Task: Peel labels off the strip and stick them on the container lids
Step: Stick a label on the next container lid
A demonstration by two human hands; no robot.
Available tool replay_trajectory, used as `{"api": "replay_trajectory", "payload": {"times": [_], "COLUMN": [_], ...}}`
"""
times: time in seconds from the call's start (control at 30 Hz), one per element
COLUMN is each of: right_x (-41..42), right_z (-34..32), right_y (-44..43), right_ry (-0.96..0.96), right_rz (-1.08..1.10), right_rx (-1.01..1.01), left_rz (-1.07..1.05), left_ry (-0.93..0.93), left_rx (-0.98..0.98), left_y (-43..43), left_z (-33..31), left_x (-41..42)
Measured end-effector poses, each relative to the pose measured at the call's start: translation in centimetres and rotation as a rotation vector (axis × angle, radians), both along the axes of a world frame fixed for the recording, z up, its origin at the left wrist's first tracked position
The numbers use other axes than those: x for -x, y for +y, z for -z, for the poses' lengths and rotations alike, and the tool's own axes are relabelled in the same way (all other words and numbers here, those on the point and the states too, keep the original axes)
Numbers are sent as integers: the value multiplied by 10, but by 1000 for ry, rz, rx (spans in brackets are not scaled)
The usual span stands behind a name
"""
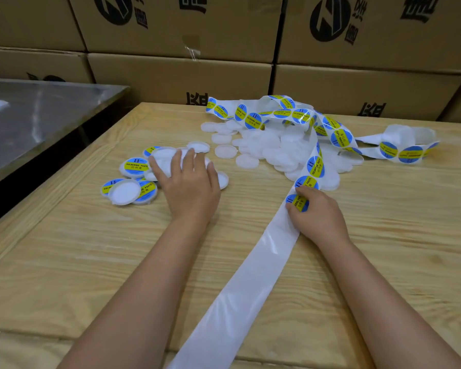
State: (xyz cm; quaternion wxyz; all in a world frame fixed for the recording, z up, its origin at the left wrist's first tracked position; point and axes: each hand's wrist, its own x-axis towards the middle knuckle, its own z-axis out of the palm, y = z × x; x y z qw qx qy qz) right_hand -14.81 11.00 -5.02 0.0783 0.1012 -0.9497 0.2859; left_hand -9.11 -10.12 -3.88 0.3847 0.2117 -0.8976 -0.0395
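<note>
Stacked cardboard boxes (181, 73) wall off the far side, and a metal table (37, 115) stands at the left. The wooden surface (91, 249) carries the work. The strip (250, 275) runs from the near edge up the middle, bare of labels there, then loops in a loose tangle at the far right, where it is full of them. It looks thin, glossy and limp, so it will probably slide and twist unless pinned.

A heap of plain lids (266, 147) lies under the tangle; they look light and rigid, and likely to skid. The labelled lids (136, 166) sit to the left.

The left hand (189, 187) lies flat with fingers spread over plain lids, holding none. The right hand (320, 217) has a narrow grip, fingertips curled onto the nearest label (297, 203) on the strip. The label's edge looks like the best place to take hold, lifting gently so it doesn't crease.
</note>
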Motion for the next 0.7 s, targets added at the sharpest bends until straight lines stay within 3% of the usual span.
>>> {"api": "replay_trajectory", "payload": {"times": [0.07,0.13,0.23,0.33,0.7], "right_x": [-1,-2,-4,-4,1], "right_z": [-1,-2,-4,-4,2], "right_y": [0,0,-2,-2,-1], "right_ry": [-11,-17,28,102,70], "right_rz": [0,1,15,4,-171], "right_rx": [7,25,91,140,-42], "left_rz": [172,403,674,840,806], "left_ry": [171,228,-10,-288,-412], "left_rx": [25,-58,-306,-409,-349], "left_y": [14,33,60,69,65], "left_z": [-3,-2,1,8,18], "left_x": [2,3,-1,5,13]}}
